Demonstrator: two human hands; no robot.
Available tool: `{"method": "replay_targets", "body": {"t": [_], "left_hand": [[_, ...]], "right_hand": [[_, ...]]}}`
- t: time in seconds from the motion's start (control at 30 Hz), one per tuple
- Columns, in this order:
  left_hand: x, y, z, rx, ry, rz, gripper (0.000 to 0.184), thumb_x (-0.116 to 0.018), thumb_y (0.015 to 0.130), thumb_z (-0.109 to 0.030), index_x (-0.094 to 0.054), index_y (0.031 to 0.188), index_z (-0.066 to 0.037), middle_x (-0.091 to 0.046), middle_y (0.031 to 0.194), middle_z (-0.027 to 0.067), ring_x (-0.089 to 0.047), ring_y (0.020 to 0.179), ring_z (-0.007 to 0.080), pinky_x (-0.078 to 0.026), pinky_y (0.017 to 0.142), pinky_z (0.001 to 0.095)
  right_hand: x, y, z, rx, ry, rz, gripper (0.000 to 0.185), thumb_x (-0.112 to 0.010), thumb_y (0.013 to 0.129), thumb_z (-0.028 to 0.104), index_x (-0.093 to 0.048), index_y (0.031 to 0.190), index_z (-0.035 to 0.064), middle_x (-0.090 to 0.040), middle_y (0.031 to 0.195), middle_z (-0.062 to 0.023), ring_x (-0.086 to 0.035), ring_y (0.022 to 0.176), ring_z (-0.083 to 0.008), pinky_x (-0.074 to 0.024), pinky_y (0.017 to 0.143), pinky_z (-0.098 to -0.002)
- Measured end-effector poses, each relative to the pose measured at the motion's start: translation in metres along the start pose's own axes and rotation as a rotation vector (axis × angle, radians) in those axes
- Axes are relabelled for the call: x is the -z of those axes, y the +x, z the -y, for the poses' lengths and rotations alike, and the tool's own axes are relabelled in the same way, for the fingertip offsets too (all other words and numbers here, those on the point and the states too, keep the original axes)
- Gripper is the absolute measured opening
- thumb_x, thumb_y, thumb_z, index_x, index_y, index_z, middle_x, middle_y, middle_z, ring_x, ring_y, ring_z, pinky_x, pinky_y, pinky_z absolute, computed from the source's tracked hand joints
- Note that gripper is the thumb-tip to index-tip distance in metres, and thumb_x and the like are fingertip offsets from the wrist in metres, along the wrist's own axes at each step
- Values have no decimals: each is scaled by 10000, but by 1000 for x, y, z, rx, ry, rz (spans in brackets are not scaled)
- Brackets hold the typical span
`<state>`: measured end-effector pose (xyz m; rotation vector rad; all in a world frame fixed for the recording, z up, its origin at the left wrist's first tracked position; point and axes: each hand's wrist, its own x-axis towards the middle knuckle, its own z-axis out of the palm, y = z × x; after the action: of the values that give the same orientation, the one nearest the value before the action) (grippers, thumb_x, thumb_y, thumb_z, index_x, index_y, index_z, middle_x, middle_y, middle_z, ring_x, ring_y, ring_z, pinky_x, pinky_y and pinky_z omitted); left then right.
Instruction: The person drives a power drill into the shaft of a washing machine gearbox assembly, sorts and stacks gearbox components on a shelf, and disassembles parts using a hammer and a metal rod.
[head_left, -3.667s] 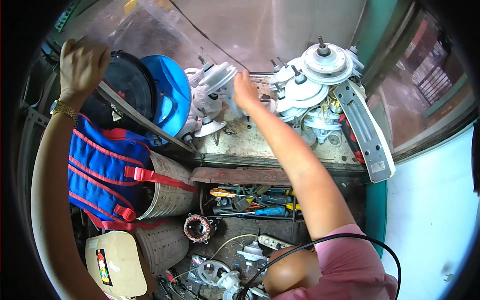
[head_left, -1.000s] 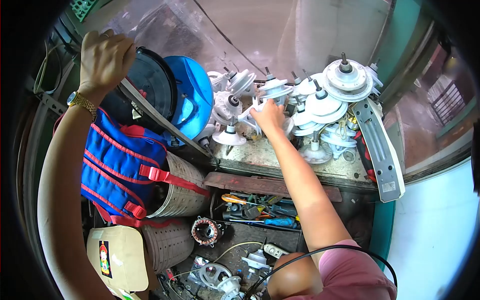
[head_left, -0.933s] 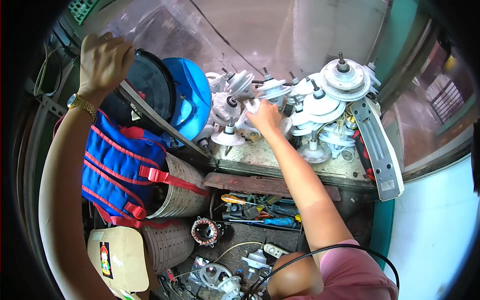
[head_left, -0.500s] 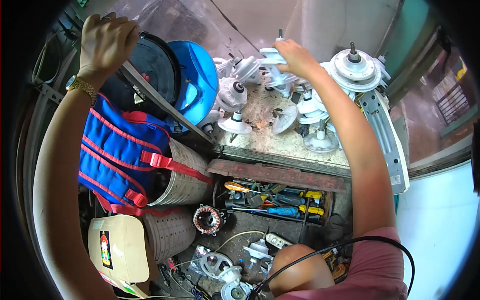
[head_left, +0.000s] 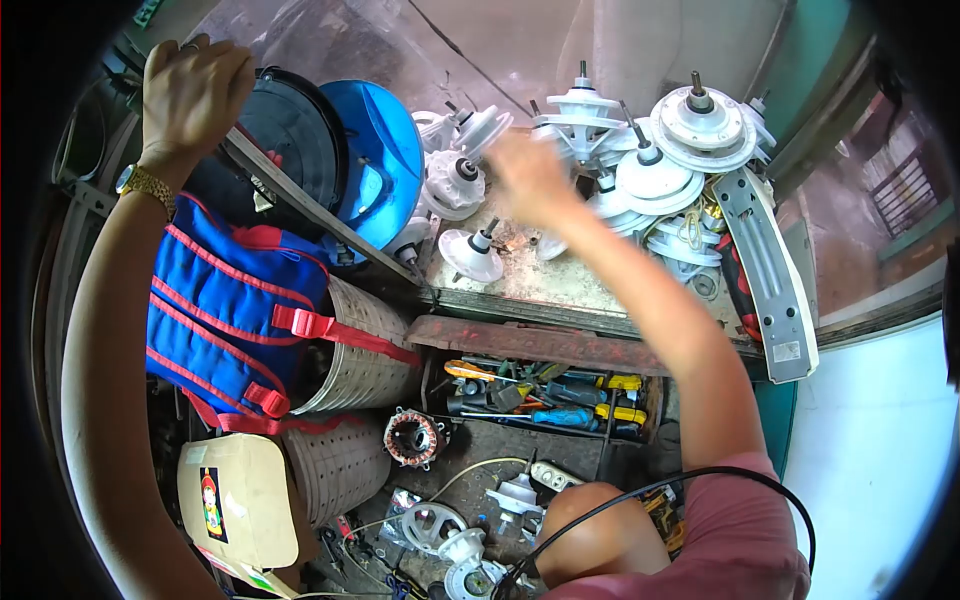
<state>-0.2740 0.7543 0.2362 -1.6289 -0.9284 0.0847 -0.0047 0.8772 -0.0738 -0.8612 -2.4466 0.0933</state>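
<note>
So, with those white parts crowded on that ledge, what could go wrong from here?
The right hand, close to the crowded white parts, might bump one over. The white disc near the front edge of the ledge could drop towards the tools below. The large white wheel at the right, seemingly perched on others, might slide if nudged.

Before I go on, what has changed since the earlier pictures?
The right hand has let go of a white pulley part, now standing shaft-up farther right, and swung left, blurred. The small white disc near the front edge leans more rightward. The left hand, blue basin and backpack stayed put.
</note>
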Motion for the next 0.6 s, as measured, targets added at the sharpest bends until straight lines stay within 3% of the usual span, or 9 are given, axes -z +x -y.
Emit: {"method": "replay_targets", "body": {"t": [0.07, 0.13, 0.23, 0.33, 0.37, 0.47, 0.53, 0.6], "left_hand": [[0, -2, 3, -17, 5, 61, 130, -613, 843, -238, -686, 900, -147, -695, 938, 13, -646, 871, 182, -410, 796, 346], [-1, -2, 2, -12, -1, 52, 130, -610, 844, -238, -685, 899, -147, -694, 936, 13, -644, 865, 183, -410, 796, 348], [-5, -4, 5, -23, -12, 41, 131, -607, 844, -239, -683, 895, -145, -693, 932, 11, -642, 855, 184, -410, 791, 348], [-6, -5, 6, -29, -12, 39, 128, -606, 843, -239, -680, 886, -143, -691, 926, 6, -640, 846, 185, -409, 786, 347], [-6, -4, 6, -26, -9, 37, 127, -606, 843, -239, -679, 883, -143, -691, 924, 4, -640, 844, 185, -408, 784, 346], [1, 0, -3, 15, -14, 2, 146, -592, 839, -241, -690, 829, -134, -678, 835, -5, -622, 818, 174, -409, 806, 340], [-2, -1, -2, -3, -12, -18, 147, -591, 839, -243, -689, 825, -135, -677, 827, -4, -623, 814, 174, -412, 807, 342], [-5, -3, 1, -15, -3, -33, 148, -589, 839, -244, -688, 821, -135, -676, 818, -2, -624, 809, 175, -415, 807, 343]], "right_hand": [[-40, -49, 60, 20, 97, 127, 862, -751, 658, 385, -387, 1382, 90, -252, 1472, -228, -230, 1365, -421, -248, 1068, -606], [-56, -80, 95, -10, 181, 187, 799, -749, 662, 313, -409, 1367, 155, -274, 1440, -239, -206, 1347, -486, -310, 1035, -611], [-82, -78, 101, 23, -107, 76, 642, -704, 700, 193, -473, 1299, 218, -388, 1355, -185, -272, 1294, -533, -449, 932, -577], [-99, -53, 73, 134, 88, 71, 517, -647, 730, 95, -529, 1217, 224, -486, 1225, -108, -402, 1202, -528, -563, 773, -474], [-99, -44, 69, 144, 2, -53, 442, -614, 760, 67, -557, 1169, 223, -543, 1105, -65, -511, 1110, -461, -592, 652, -379], [-82, -6, 36, 179, 35, 83, 439, -596, 784, 65, -550, 1197, 205, -560, 1090, -82, -538, 1096, -394, -593, 696, -373], [-59, 9, 17, 248, -61, 59, 433, -575, 804, 52, -543, 1220, 169, -588, 1070, -82, -567, 1061, -319, -580, 744, -379], [-48, 22, -9, 239, 42, -21, 407, -567, 811, 43, -537, 1210, 121, -605, 1066, -81, -582, 1014, -289, -555, 812, -375]]}}
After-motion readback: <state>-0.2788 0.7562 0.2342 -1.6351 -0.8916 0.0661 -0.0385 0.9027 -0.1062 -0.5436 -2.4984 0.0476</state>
